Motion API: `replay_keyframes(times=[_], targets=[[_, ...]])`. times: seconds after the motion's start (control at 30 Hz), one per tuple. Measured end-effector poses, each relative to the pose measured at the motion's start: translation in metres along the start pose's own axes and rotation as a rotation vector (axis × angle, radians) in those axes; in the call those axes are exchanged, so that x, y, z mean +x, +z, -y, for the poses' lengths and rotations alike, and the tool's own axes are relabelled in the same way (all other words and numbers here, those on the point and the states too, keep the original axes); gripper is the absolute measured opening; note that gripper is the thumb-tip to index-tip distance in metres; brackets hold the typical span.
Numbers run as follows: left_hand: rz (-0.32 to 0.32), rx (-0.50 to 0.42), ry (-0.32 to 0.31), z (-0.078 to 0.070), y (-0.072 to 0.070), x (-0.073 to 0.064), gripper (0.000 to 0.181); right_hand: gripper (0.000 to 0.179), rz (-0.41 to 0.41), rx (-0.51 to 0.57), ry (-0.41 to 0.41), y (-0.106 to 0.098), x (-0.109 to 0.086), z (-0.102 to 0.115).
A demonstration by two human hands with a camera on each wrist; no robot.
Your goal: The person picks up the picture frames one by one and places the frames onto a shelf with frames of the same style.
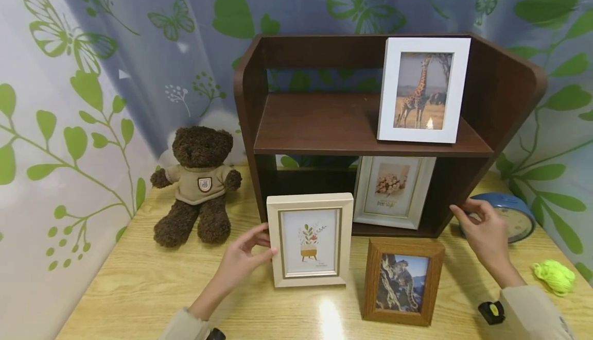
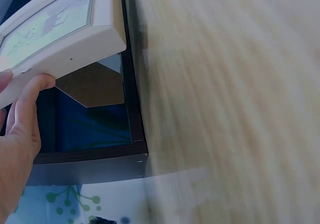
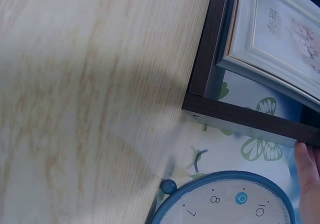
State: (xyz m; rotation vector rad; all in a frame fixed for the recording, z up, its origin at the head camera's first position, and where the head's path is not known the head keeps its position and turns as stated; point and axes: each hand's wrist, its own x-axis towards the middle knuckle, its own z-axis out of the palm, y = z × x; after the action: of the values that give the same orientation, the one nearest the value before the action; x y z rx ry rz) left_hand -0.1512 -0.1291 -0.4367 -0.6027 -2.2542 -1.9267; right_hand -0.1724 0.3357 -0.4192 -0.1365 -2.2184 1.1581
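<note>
My left hand [image 1: 247, 250] grips the left edge of a cream picture frame [image 1: 310, 282] with a potted-plant print, thumb at the front and fingers behind. The left wrist view shows that picture frame [image 2: 75, 49] tilted before the dark shelf opening. On the right, my other hand [image 1: 486, 229] has its fingertips at the outer side of the dark brown shelf [image 1: 319, 123]; in the right wrist view its fingers [image 3: 305, 166] seem to touch the side panel. Just beside that hand stands a blue round clock [image 1: 514, 214], partly hidden behind it.
A white giraffe frame [image 1: 389, 92] stands on the upper shelf, a pale "free style" frame [image 1: 386, 224] on the lower. A wooden leopard frame [image 1: 403, 317] stands on the table in front. A brown teddy bear [image 1: 199, 190] sits left; yellow-green yarn [image 1: 553, 277] lies right.
</note>
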Motion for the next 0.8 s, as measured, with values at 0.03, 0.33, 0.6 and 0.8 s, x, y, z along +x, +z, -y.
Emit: replay_keyframes(times=[0.03, 0.33, 0.6, 0.8], targets=[[-0.001, 0.004, 0.007, 0.001, 0.000, 0.002, 0.053, 0.020, 0.001, -0.002, 0.000, 0.000, 0.000, 0.000], [-0.030, 0.029, 0.020, 0.003, 0.003, 0.018, 0.054, 0.022, 0.001, 0.006, -0.003, 0.001, 0.000, 0.001], [-0.124, 0.036, 0.093, 0.005, 0.014, 0.029, 0.051, 0.025, 0.007, -0.014, 0.004, 0.000, 0.000, 0.000], [-0.222, 0.065, 0.060, 0.001, 0.025, 0.036, 0.050, 0.025, 0.008, -0.013, 0.004, 0.001, 0.000, 0.000]])
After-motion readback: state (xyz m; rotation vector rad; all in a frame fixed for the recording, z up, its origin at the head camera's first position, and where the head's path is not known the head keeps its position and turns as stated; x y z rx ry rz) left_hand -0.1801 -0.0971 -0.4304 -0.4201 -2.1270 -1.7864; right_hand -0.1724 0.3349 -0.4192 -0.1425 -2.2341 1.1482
